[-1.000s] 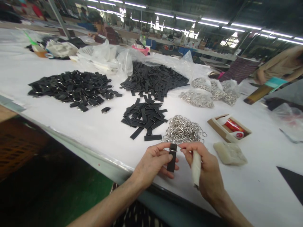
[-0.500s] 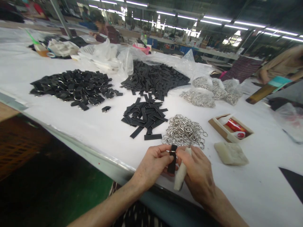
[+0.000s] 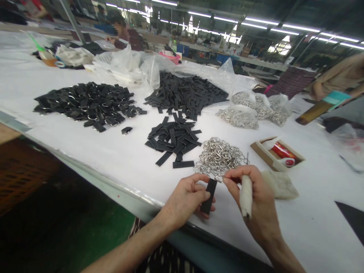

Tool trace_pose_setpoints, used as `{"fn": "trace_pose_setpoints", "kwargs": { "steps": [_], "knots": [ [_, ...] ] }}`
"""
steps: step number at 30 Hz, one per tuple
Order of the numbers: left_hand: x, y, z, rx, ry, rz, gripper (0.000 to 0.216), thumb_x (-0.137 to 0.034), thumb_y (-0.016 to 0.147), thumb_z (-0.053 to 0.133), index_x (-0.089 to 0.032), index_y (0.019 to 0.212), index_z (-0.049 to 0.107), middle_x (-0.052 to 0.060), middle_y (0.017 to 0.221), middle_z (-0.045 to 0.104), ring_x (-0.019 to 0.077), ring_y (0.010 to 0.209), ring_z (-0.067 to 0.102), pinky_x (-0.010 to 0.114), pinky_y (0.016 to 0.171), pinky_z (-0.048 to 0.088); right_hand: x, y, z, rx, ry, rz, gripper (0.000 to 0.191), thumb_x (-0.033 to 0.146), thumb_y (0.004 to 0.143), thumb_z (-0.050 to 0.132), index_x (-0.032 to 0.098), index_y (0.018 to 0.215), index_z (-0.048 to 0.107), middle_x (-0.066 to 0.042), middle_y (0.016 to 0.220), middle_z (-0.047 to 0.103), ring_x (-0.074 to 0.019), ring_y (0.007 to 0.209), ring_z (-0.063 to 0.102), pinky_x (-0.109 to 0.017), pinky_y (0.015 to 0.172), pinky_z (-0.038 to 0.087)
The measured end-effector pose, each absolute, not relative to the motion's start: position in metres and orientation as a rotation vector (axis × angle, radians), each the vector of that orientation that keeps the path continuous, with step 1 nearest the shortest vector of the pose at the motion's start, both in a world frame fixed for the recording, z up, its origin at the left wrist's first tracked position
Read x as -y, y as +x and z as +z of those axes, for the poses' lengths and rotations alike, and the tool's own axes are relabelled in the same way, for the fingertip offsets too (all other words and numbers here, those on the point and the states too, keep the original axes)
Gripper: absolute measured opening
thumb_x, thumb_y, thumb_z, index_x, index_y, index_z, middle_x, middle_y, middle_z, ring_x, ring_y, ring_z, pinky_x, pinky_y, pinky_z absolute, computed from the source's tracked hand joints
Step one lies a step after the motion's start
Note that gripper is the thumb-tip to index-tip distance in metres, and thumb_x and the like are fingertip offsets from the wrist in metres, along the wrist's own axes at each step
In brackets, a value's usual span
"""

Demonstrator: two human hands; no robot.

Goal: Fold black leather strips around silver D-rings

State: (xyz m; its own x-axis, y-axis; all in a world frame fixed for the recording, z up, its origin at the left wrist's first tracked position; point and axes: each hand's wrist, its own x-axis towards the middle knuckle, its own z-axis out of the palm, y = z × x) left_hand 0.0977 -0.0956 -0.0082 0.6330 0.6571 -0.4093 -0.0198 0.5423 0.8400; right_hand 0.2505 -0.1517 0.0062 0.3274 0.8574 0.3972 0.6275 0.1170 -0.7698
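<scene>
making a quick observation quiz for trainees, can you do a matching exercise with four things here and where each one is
Things:
1. nearest black strip
2. pale-handled tool
3. metal-ring heap
4. red-labelled item

Places:
A. in the open box
B. directly on the table
C. in the left hand
D. in the right hand

Pairs: 1-C, 2-D, 3-B, 4-A

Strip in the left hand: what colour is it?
The strip is black, best seen in the head view.
</scene>
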Motion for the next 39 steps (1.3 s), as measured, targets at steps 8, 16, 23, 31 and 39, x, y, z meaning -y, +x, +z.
{"fn": "trace_pose_setpoints", "kwargs": {
  "steps": [8,16,23,31,39],
  "knots": [
    [0.101,0.096,-0.007,-0.857,1.225,0.515,0.015,-0.017,0.076,0.047,-0.016,0.077,0.063,0.001,0.063,0.060,0.0143,0.059,0.057,0.022,0.052,0.045,0.146,0.253,0.016,1.351,-1.636,0.726,0.011,0.025,0.080,0.059,0.021,0.077,0.050,0.002,0.069,0.056,-0.0142,0.061,0.049,-0.026,0.054,0.038],
    [0.091,0.089,-0.002,-0.820,1.857,0.491,0.027,-0.011,0.080,0.043,-0.018,0.078,0.068,-0.003,0.057,0.053,0.0115,0.052,0.047,0.022,0.055,0.039,0.139,0.258,0.030,1.468,-1.688,0.991,0.013,0.018,0.080,0.057,0.020,0.072,0.046,0.006,0.062,0.050,-0.0103,0.056,0.042,-0.021,0.051,0.033],
    [0.093,0.091,-0.004,-0.740,1.236,0.486,0.031,-0.014,0.077,0.049,-0.021,0.107,0.050,-0.004,0.062,0.058,0.0172,0.061,0.061,0.025,0.052,0.048,0.138,0.259,0.038,1.497,-1.722,0.879,0.014,0.018,0.081,0.058,0.021,0.071,0.048,0.007,0.058,0.049,-0.0099,0.051,0.040,-0.019,0.045,0.032],
    [0.089,0.091,-0.006,-0.713,0.652,0.578,0.040,-0.015,0.065,0.069,-0.011,0.102,0.054,0.007,0.073,0.070,0.0183,0.060,0.067,0.030,0.062,0.055,0.163,0.253,0.002,1.766,-1.405,0.260,0.014,0.011,0.085,0.053,0.024,0.090,0.053,-0.003,0.097,0.065,-0.0164,0.083,0.060,-0.027,0.071,0.050],
    [0.096,0.093,-0.009,-0.694,0.531,0.691,0.032,-0.014,0.062,0.074,-0.008,0.091,0.063,0.009,0.072,0.071,0.0132,0.060,0.064,0.024,0.063,0.052,0.158,0.241,-0.013,2.087,-1.084,-0.166,0.019,0.000,0.082,0.048,0.017,0.089,0.054,-0.011,0.095,0.067,-0.0216,0.085,0.058,-0.033,0.070,0.054]
  ]
}}
